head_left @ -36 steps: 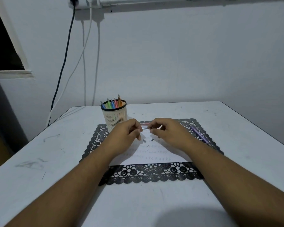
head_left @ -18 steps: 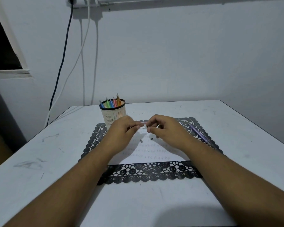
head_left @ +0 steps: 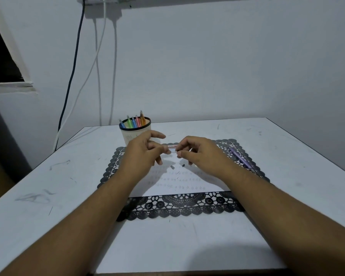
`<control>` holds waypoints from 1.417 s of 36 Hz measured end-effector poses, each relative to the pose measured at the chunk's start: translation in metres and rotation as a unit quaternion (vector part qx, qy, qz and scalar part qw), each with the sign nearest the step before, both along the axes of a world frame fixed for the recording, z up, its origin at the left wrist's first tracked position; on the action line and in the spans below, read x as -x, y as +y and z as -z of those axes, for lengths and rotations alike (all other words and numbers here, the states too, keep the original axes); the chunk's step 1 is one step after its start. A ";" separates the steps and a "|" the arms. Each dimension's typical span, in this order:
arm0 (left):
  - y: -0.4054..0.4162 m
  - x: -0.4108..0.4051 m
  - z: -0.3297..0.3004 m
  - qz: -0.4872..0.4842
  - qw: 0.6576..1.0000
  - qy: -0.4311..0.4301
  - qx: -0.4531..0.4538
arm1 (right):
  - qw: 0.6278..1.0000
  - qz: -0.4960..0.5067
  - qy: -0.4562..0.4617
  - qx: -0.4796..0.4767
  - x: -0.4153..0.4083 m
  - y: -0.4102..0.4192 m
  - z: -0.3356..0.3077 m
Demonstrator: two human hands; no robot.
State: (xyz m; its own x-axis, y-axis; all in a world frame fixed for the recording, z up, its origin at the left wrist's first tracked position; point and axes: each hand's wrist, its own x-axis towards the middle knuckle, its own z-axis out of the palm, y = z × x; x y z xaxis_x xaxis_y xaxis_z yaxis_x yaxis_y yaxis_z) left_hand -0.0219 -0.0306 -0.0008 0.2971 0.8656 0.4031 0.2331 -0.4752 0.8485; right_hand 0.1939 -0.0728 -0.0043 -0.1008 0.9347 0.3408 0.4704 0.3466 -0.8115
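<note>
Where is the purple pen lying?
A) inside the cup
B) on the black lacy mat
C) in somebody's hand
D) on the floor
B: the purple pen lies flat on the right side of the black lacy mat, away from the cup, and no hand touches it.

Two hands (head_left: 142, 156) (head_left: 200, 155), one cup (head_left: 132, 136), one mat (head_left: 177, 208)

Pen cup (head_left: 135, 134) stands at the mat's (head_left: 179, 208) far-left corner, purple pen (head_left: 239, 158) lies along its right edge, cables (head_left: 72, 76) hang down the wall.
</note>
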 end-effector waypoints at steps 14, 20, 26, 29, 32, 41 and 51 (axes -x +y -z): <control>-0.002 0.002 0.001 -0.013 0.995 0.080 -0.055 | 1.000 0.009 0.008 -0.019 -0.002 0.002 0.002; -0.009 -0.001 -0.002 -0.037 0.990 0.116 -0.072 | 1.000 0.000 -0.008 -0.020 0.000 0.000 0.001; -0.012 0.000 -0.003 -0.034 0.989 0.121 -0.080 | 1.000 -0.003 -0.001 -0.027 -0.001 0.000 0.002; -0.013 0.000 -0.003 -0.034 0.990 0.118 -0.076 | 0.999 -0.003 0.006 -0.034 -0.001 0.000 0.003; -0.013 0.000 -0.004 -0.034 0.989 0.122 -0.073 | 0.999 -0.004 0.011 -0.036 -0.001 -0.001 0.003; -0.012 0.000 -0.004 -0.041 0.988 0.128 -0.078 | 0.999 -0.002 0.017 -0.034 0.000 -0.002 0.000; -0.011 0.001 -0.004 -0.034 0.988 0.123 -0.081 | 0.999 0.012 0.004 -0.031 -0.001 -0.002 -0.001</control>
State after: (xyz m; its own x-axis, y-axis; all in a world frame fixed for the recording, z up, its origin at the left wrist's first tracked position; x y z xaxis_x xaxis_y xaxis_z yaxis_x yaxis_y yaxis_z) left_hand -0.0226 -0.0417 0.0031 0.3468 0.8171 0.4604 0.4596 -0.5760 0.6760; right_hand 0.1946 -0.0745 -0.0035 -0.0762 0.9140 0.3986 0.4721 0.3852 -0.7930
